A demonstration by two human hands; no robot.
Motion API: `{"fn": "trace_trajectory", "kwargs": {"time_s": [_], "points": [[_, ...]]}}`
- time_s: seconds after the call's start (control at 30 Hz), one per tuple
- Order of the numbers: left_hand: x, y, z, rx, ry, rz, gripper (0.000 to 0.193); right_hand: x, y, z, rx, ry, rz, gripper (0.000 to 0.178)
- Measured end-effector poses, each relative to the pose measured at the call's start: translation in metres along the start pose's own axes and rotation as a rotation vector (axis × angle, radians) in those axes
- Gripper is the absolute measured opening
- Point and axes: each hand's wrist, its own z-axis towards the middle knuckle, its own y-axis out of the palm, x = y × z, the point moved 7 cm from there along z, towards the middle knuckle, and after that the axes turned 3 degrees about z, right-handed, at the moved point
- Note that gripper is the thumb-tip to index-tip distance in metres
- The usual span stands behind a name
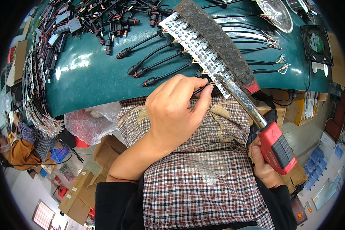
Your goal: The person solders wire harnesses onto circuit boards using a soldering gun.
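My left hand (176, 105) pinches a short black cable (198, 91) by its end, its thin coloured wires meeting the edge of a white circuit board strip (197, 48). In my right hand (265, 170) is a red and black soldering iron (276, 149), gripped by its handle. Its metal tip reaches the lower end of the board, close to my left fingertips; exact contact is hard to make out. A dark, worn bar (218, 44) lies along the board. Several black cables with connectors (157, 79) extend from the board's left edge.
Black cable connectors (115, 23) pile up at the back left of the green table (84, 88). Bundled wires (36, 88) hang over its left edge. More cables (257, 42), a shiny dish (280, 15) and a black fan (316, 45) lie to the right. Another person (27, 149) sits far left.
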Motion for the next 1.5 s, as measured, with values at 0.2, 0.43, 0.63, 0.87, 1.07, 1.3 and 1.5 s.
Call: {"fn": "trace_trajectory", "kwargs": {"time_s": [0.2, 0.43, 0.63, 0.87, 1.07, 1.3, 1.5], "points": [[0.001, 0.0, 0.0, -0.004, -0.01, 0.002, 0.012, 0.005, -0.001, -0.002, -0.007, 0.095, 0.044, 0.025], [-0.001, 0.0, 0.001, -0.013, -0.003, 0.027, 0.011, -0.002, -0.003, -0.002, 0.022, 0.007, -0.071, 0.025], [0.004, -0.004, 0.003, -0.007, 0.023, 0.076, 0.011, 0.006, -0.005, -0.012, 0.027, 0.054, -0.029, 0.026], [0.01, -0.005, 0.005, 0.01, 0.075, 0.162, 0.012, 0.01, -0.002, -0.013, 0.004, 0.046, 0.018, 0.027], [0.005, -0.004, 0.005, -0.011, 0.031, 0.114, 0.01, 0.009, -0.001, -0.012, 0.004, 0.051, 0.032, 0.026], [0.004, 0.0, -0.002, -0.039, 0.013, 0.084, 0.013, 0.018, 0.0, -0.016, 0.008, 0.114, 0.079, 0.025], [0.004, 0.003, -0.005, -0.032, 0.045, 0.119, 0.017, 0.014, 0.0, -0.018, 0.031, 0.071, 0.048, 0.025]]}}
